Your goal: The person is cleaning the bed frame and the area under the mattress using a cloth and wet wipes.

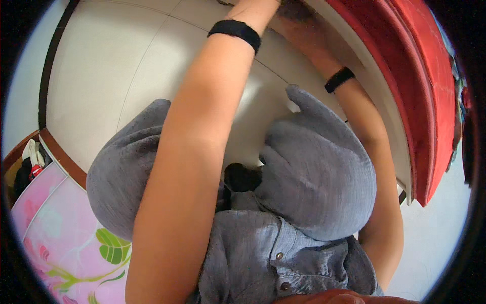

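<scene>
My left hand (261, 9) reaches to the top edge, where its fingers are cut off. A black band (235, 33) circles that wrist. My right hand (306, 41) stretches forward along the pale side of a bed-like piece (365, 57), in shadow and blurred. It also has a black wristband (339, 79). Beside both hands at the top edge is a dark, unclear patch (297, 11); whether either hand touches or holds it cannot be made out. The fingers of both hands are not readable.
Red padded fabric (420, 101) overhangs on the right. Pale floor tiles (136, 55) lie ahead. My bent knees in grey cloth (319, 172) stand between the arms. A pink floral surface (66, 238) and an open compartment with small items (33, 162) are at the left.
</scene>
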{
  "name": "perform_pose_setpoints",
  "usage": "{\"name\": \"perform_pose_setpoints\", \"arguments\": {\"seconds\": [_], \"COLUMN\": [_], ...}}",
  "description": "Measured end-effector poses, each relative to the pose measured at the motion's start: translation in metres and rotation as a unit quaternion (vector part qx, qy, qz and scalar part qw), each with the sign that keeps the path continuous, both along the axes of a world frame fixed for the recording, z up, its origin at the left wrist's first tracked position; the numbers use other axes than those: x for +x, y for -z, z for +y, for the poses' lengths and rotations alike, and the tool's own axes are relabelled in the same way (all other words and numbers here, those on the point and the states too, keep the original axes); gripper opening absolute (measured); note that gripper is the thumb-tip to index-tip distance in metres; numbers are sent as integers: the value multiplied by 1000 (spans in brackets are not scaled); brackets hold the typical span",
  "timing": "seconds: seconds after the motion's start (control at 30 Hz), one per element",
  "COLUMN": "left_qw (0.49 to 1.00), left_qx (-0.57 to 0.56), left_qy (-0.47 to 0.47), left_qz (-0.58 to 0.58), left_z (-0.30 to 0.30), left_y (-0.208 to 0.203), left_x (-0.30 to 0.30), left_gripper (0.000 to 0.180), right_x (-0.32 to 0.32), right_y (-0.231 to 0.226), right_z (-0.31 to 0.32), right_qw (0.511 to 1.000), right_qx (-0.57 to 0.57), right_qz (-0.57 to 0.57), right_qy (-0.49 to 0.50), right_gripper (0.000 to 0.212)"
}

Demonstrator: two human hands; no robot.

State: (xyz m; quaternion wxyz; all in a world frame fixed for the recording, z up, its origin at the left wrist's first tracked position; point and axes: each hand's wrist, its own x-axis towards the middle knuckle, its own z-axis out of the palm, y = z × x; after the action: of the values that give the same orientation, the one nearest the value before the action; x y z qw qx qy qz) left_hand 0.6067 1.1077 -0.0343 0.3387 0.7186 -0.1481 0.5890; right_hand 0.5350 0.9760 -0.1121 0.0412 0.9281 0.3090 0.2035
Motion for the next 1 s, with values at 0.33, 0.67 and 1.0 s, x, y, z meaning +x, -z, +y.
{"name": "perform_pose_setpoints", "arguments": {"seconds": [0.33,0.67,1.0], "left_qw": [996,996,990], "left_qx": [32,19,-43], "left_qy": [-69,-85,123], "left_qz": [39,-15,55], "left_z": [3,-8,6], "left_y": [10,14,4], "left_x": [7,10,3], "left_gripper": [52,52,55], "right_x": [-157,-199,-14], "right_y": [-81,22,92], "right_z": [-137,-258,-20], "right_qw": [878,952,897], "right_qx": [-268,-149,380], "right_qz": [32,88,219], "right_qy": [394,253,-61], "right_gripper": [38,33,31]}}
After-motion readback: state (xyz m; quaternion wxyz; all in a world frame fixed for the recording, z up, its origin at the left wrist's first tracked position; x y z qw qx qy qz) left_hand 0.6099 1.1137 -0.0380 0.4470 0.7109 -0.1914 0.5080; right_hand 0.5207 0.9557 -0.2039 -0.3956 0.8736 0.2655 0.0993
